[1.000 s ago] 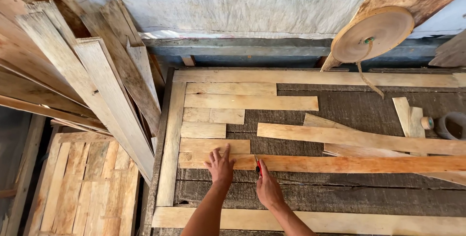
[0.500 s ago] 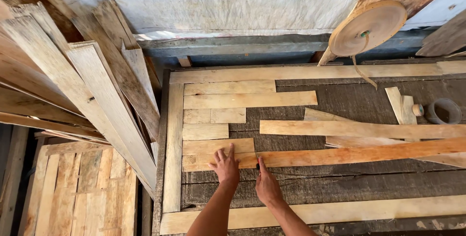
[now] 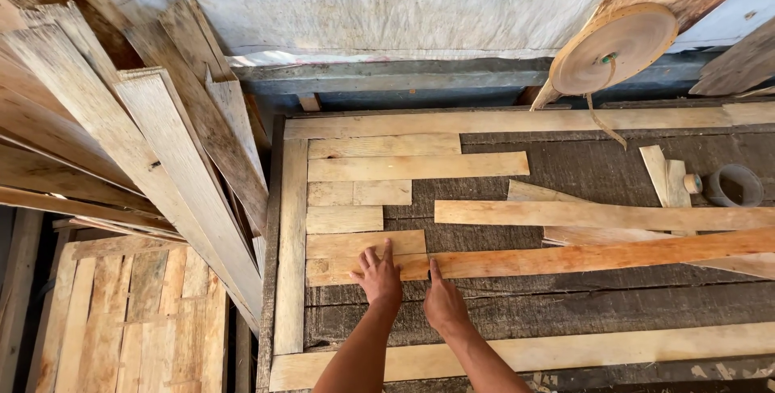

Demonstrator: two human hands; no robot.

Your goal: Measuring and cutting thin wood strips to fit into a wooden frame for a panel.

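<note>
Both hands lie flat, fingers spread: left hand (image 3: 378, 277) and right hand (image 3: 443, 304) on the orange plank (image 3: 581, 257).

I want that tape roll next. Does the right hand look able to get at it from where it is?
Probably yes, with a long stretch. The right hand rests by the orange slat; the tape roll lies far right, uncovered, with only flat slats between.

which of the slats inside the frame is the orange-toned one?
The long reddish-orange slat, lowest of the loose ones on the right, running from both hands out to the right edge. The other slats are pale yellow. The left hand and right hand rest at its left end.
</note>
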